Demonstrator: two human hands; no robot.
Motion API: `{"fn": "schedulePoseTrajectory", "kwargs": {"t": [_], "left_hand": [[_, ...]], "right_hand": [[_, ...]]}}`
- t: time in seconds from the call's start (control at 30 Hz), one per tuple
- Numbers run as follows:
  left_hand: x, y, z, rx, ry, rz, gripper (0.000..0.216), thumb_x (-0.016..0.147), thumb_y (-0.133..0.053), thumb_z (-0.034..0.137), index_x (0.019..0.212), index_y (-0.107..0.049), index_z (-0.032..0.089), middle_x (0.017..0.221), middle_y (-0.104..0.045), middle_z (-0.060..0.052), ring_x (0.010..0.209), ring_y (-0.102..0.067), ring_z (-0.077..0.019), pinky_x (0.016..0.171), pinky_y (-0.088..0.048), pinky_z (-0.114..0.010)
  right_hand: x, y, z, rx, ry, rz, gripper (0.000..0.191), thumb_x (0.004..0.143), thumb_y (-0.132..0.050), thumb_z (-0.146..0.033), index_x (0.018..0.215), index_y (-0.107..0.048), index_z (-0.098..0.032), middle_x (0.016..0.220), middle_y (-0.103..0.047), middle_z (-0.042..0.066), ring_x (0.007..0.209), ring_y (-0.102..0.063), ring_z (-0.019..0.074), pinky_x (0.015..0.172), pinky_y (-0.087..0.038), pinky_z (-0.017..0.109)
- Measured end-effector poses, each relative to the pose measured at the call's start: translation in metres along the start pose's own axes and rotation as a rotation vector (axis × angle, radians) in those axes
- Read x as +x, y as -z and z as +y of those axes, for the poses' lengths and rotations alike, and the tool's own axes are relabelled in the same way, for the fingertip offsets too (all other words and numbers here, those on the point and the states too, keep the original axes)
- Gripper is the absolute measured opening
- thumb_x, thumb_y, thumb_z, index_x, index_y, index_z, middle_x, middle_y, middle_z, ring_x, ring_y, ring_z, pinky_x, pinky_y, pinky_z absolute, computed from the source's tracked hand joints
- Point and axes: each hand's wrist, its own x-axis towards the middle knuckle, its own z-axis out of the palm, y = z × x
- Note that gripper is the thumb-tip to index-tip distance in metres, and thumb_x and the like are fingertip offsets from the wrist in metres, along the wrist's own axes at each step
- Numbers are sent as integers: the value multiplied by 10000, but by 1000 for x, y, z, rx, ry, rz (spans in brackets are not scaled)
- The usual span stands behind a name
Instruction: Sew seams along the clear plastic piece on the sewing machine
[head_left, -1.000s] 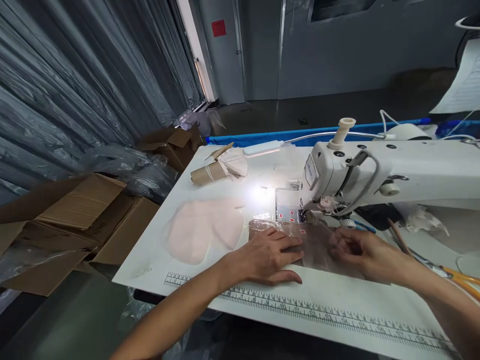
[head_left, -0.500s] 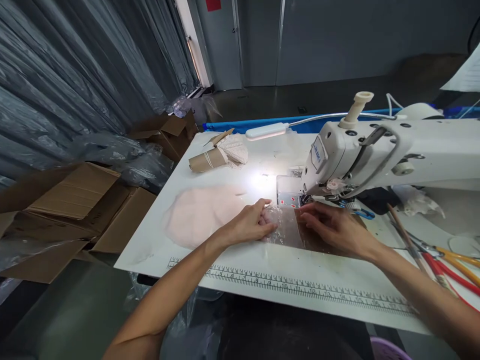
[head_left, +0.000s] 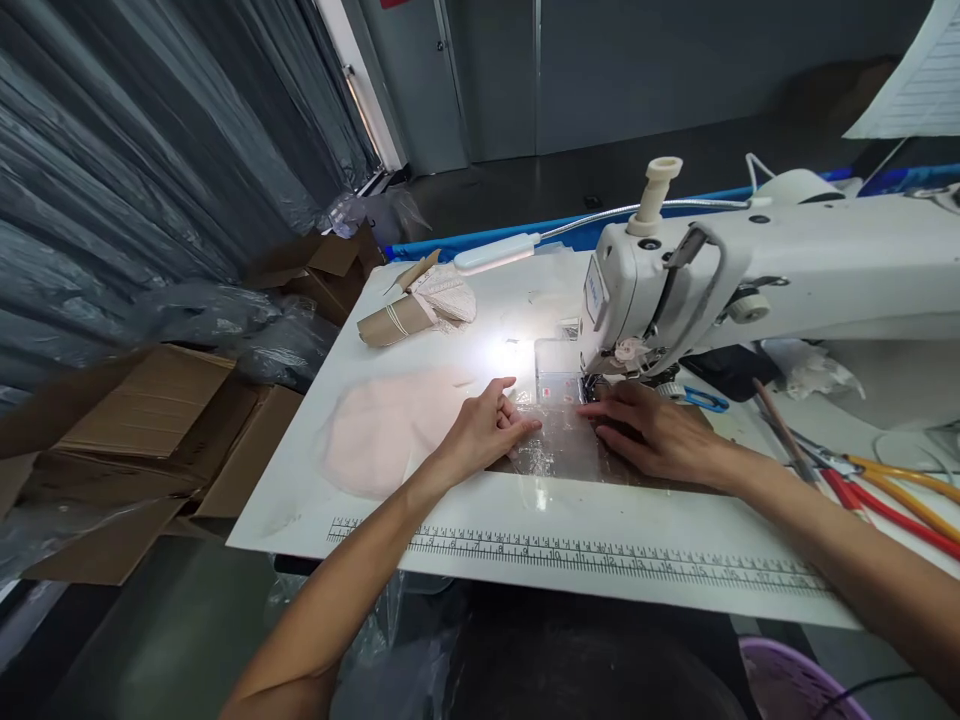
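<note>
We press left hand (head_left: 484, 432) and right hand (head_left: 651, 436), both flat, unclenched, on clear plastic sheet (head_left: 559, 452). Sewing machine (head_left: 720, 280) looms right; pink fabric (head_left: 386, 428) left; cardboard boxes (head_left: 150, 440) beyond white table (head_left: 420, 520).

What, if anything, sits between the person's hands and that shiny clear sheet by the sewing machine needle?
Nothing visible does. The left hand and right hand both rest flat on the clear sheet, whose far edge lies right at the sewing machine foot.
</note>
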Motion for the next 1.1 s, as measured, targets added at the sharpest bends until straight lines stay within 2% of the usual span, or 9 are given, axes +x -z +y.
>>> {"fn": "schedulePoseTrajectory", "kwargs": {"t": [0.13,0.27,0.43,0.53,0.67,0.77,0.87,0.93,1.1], "left_hand": [[3,1,-2,-92,52,-9,614,809,-706,350,1320,-413,178,757,-600,35,534,-607,-88,515,-529,-214],[5,3,-3,-187,98,-22,637,780,-733,321,1309,-415,163,723,-572,40,576,-598,-96,524,-539,-221],[7,-2,-5,-103,108,21,671,767,-732,392,1319,-413,181,739,-591,38,538,-567,-83,515,-490,-202],[6,-4,-7,-56,65,43,651,786,-703,346,1336,-399,176,764,-597,33,560,-558,-79,560,-484,-209],[-4,-1,1,158,-58,92,679,777,-689,266,1379,-383,200,1010,-581,-43,695,-568,-98,630,-501,-240],[-16,2,10,446,-301,142,553,774,-708,274,1291,-516,238,1258,-475,-100,905,-569,-160,751,-520,-317],[-27,-1,12,524,-580,-121,282,832,-677,320,1094,-653,219,1189,-549,-85,1015,-562,-193,840,-506,-344],[-29,-6,6,534,-663,-256,181,862,-650,327,981,-694,198,1065,-616,-75,981,-584,-185,844,-499,-336],[-29,-11,-5,570,-671,-178,177,909,-584,289,854,-714,182,950,-666,-73,883,-617,-169,812,-494,-336]], "right_hand": [[-6,0,3,143,-74,19,376,960,-411,-371,1291,-577,-304,1095,-639,63,853,-622,210,676,-515,318],[-7,-5,-2,73,75,73,388,963,-403,-345,1305,-579,-293,1086,-632,91,880,-613,218,707,-498,337],[-8,-8,-5,36,84,125,372,965,-404,-340,1276,-602,-280,1096,-623,97,819,-602,196,776,-488,381],[-9,-9,-5,46,80,138,360,959,-415,-320,1259,-608,-275,1108,-608,97,852,-596,202,796,-486,390],[-10,-14,-7,48,86,117,356,947,-437,-288,1268,-588,-252,1109,-578,118,1003,-553,258,841,-471,438],[-11,-17,-9,18,63,105,349,947,-439,-286,1263,-580,-250,1110,-571,127,1010,-537,277,831,-464,459],[-12,-19,-11,8,54,121,338,948,-435,-294,1248,-586,-253,1124,-570,130,1006,-532,282,839,-455,475],[-13,-21,-11,0,49,137,338,948,-431,-295,1244,-588,-258,1123,-574,127,1008,-530,286,850,-450,490],[-16,-18,-8,83,71,157,350,950,-439,-312,1270,-576,-275,1136,-574,111,1031,-542,261,884,-455,482]]}}
